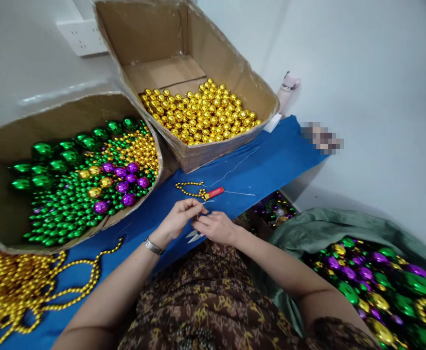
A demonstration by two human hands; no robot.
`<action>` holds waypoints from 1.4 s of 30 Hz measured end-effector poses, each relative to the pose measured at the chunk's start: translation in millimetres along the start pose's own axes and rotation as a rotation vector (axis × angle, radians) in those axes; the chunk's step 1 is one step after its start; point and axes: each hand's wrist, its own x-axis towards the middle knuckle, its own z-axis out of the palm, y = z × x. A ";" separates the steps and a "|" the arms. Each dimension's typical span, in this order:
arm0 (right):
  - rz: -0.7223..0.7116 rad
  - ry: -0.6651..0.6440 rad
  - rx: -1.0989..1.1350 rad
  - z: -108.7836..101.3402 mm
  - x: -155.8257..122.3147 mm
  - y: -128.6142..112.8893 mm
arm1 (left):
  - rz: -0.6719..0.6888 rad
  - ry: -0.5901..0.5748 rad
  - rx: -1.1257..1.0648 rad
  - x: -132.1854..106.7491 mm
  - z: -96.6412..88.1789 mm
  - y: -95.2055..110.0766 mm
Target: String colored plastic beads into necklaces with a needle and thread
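Note:
My left hand, with a metal watch at its wrist, is closed, thumb and forefinger pinched together. Close against it is my right hand, its fingers also pinched. Something small lies between the fingertips, too hidden to name. Silver scissor blades stick out below the hands; the rest is covered. Just beyond my fingers is a red-handled tool with a long thin metal shaft. A short string of gold beads touches its handle end. A thin pale thread trails from the beads across the blue cloth.
A cardboard box of gold balls stands behind. Another box at left holds green, gold and purple beads. Gold bead chains pile at lower left. A green fabric bag of shiny ornaments is at right. A pink bottle stands beyond.

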 end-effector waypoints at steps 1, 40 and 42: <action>-0.001 -0.012 0.029 -2.2 -3.2 2.6 | -0.003 0.024 -0.066 -0.3 -1.0 -0.2; 0.745 -0.412 -0.339 -66.3 -31.7 89.7 | 0.108 0.382 -0.270 -48.5 -19.8 -6.9; 0.717 -0.196 -0.023 -75.4 -23.0 79.8 | 0.097 0.400 -0.294 -52.2 -21.4 -6.7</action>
